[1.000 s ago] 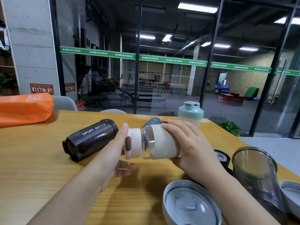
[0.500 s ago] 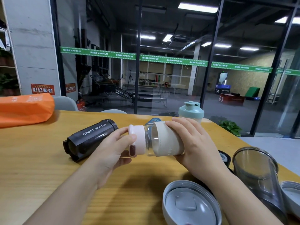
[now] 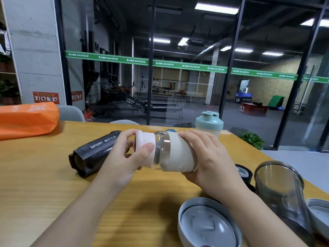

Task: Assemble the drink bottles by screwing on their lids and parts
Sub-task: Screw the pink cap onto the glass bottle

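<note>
An orange bag lies on the wooden table (far left corner), chairs behind.

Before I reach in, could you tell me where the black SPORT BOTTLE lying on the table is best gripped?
Grip the black sport bottle round its straight middle, coming down from above. It lies on its side on the table, so the barrel is exposed on top; the left hand crowds its far end.

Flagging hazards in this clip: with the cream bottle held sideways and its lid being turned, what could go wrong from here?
1. The left hand grips the lid while the bottle lies tilted in the right hand; the lid may thread on crooked.
2. The bottle is held above the table; a slip could drop it onto the black bottle or the grey lid.
</note>
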